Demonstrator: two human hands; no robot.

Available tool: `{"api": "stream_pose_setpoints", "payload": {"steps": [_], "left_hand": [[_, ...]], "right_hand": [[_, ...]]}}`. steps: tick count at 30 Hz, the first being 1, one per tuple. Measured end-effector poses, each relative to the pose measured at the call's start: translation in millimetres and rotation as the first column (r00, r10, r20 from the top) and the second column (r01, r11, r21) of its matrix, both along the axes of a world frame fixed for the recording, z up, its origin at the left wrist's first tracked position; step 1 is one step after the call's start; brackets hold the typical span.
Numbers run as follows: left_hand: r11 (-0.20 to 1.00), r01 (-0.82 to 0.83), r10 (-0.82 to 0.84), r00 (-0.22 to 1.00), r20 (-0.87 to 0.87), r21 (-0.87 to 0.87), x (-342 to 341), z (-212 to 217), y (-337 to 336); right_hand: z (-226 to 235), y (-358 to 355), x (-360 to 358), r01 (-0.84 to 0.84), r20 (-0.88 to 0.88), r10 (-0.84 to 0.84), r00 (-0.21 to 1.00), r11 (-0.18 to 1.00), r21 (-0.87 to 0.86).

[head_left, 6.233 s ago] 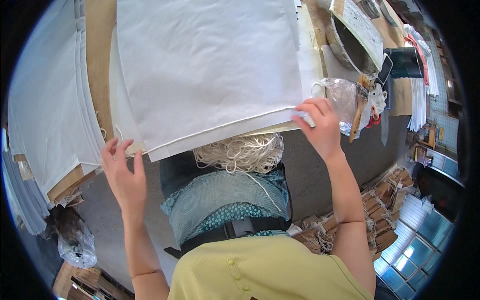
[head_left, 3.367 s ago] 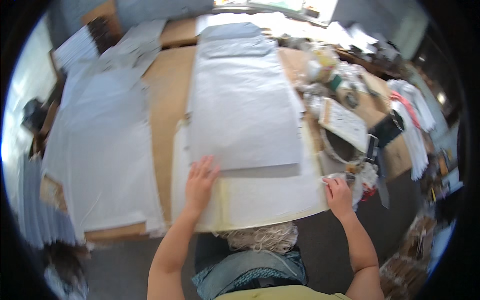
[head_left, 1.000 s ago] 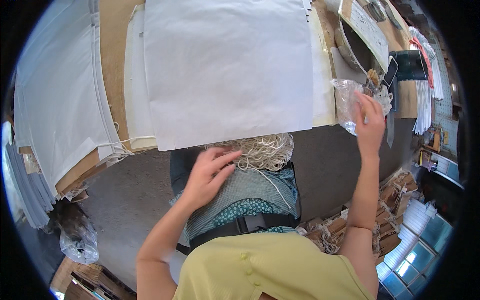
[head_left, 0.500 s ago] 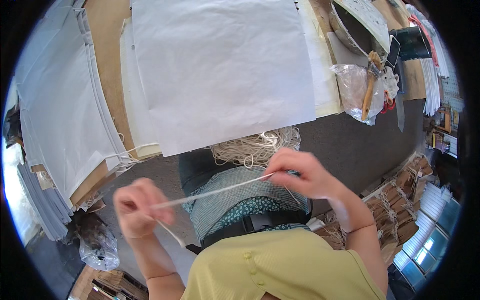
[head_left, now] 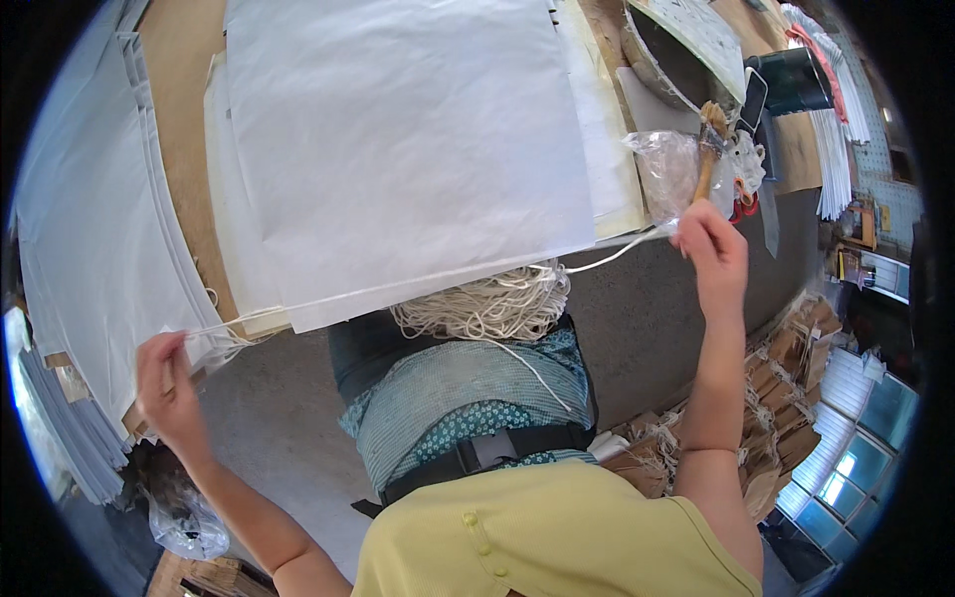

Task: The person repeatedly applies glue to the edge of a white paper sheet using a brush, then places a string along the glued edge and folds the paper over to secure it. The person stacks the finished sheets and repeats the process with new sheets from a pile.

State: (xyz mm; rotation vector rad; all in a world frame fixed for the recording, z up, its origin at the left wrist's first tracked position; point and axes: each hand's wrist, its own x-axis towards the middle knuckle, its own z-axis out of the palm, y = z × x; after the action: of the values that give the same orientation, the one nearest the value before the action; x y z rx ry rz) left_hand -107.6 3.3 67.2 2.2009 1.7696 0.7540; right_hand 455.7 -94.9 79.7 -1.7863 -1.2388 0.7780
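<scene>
White cord: your two hands stretch one length of cord (head_left: 398, 287) taut along the near edge of the big white sheet (head_left: 398, 149).
Left hand: your left hand (head_left: 171, 383) is closed in a fist on the cord's left end, low at the table's left corner, just beside the stacked sheets (head_left: 80, 249).
Right hand: your right hand (head_left: 711, 249) pinches the other end between its fingertips, raised just off the table edge, below the clear plastic bag (head_left: 667, 174) and the wooden-handled brush (head_left: 708, 149).
Cord supply: a loose bundle of the same cord (head_left: 487, 303) lies in your lap, right under the sheet's edge, on a teal patterned apron.
Table: brown wooden table (head_left: 179, 99), with more white paper in layers under the top sheet.
Right side: bowl (head_left: 662, 65) and dark container (head_left: 796, 85) stand beyond the brush.
</scene>
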Motion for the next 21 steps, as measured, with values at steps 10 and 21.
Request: {"api": "stream_pose_setpoints", "payload": {"steps": [10,21], "left_hand": [[0.995,0.071,-0.027,0.88,-0.474,0.077,74,-42,-12],[0.954,0.252,-0.244,0.968,0.067,-0.166,128,-61,-13]], "right_hand": [[-66,12,-64,-0.334,0.701,0.207,0.682,0.941,0.048],[-65,35,-72,-0.283,0.527,0.232,0.817,0.959,0.016]]}}
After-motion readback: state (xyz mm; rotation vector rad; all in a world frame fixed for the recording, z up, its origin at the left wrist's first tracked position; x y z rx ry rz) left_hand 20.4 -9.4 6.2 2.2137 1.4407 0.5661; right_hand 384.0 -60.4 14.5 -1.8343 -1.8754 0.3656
